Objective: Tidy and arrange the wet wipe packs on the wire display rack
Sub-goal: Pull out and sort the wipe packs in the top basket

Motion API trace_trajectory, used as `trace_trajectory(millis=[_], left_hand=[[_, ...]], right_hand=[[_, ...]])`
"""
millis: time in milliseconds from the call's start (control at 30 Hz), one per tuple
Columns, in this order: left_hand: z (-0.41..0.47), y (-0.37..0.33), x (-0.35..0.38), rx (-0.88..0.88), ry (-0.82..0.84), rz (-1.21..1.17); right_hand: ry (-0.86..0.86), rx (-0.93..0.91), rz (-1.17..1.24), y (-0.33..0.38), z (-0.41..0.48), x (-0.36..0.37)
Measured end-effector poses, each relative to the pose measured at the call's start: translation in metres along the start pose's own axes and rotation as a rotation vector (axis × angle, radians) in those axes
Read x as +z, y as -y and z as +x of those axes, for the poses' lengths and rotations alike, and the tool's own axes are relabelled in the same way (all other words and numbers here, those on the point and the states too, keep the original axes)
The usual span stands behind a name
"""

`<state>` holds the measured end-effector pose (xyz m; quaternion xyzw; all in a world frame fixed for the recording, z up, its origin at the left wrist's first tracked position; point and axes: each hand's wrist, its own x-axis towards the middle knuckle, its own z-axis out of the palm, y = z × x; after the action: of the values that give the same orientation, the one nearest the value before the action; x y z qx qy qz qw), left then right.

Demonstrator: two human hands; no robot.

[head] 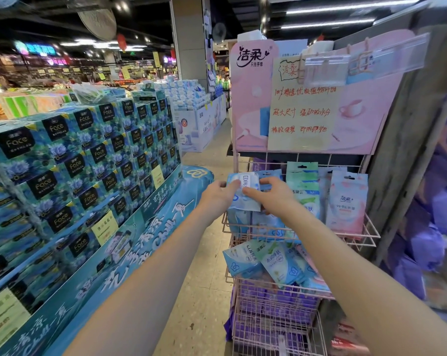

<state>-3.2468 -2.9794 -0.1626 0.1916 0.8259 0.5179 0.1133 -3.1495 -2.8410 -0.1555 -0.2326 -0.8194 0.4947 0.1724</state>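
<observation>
A pink wire display rack (366, 231) stands in front of me with wet wipe packs in its baskets. Both hands hold one light blue wipe pack (245, 190) at the left end of the top basket. My left hand (218, 195) grips its left edge. My right hand (273, 192) pinches its right side, thumb on the front. Green packs (303, 183) and pink packs (347, 201) stand upright further right in the same basket. The middle basket holds blue and green packs (276, 263) lying tilted and mixed.
A pink brand sign with a handwritten yellow note (303, 109) tops the rack. Purple packs (266, 327) fill the lower baskets. A big stack of blue tissue boxes (89, 160) stands to the left. A tiled aisle (202, 304) runs between them.
</observation>
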Motion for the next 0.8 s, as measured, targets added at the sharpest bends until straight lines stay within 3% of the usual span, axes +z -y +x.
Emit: trace_trajectory(millis=[133,300,633,800], left_hand=[[0.0,-0.002,-0.001,0.056,-0.039,-0.007],[0.002,-0.003,0.0,-0.017,0.023,0.069],[-0.004,0.006,-0.002,-0.023,-0.024,-0.032],[-0.017,0.011,-0.002,-0.009,-0.1,-0.145]], right_hand=[[-0.059,-0.04,-0.011,0.002,0.0,0.007],[-0.021,0.012,0.035,-0.002,-0.002,0.009],[-0.036,0.013,0.136,-0.01,-0.034,-0.01],[-0.054,-0.078,0.228,-0.034,-0.063,-0.008]])
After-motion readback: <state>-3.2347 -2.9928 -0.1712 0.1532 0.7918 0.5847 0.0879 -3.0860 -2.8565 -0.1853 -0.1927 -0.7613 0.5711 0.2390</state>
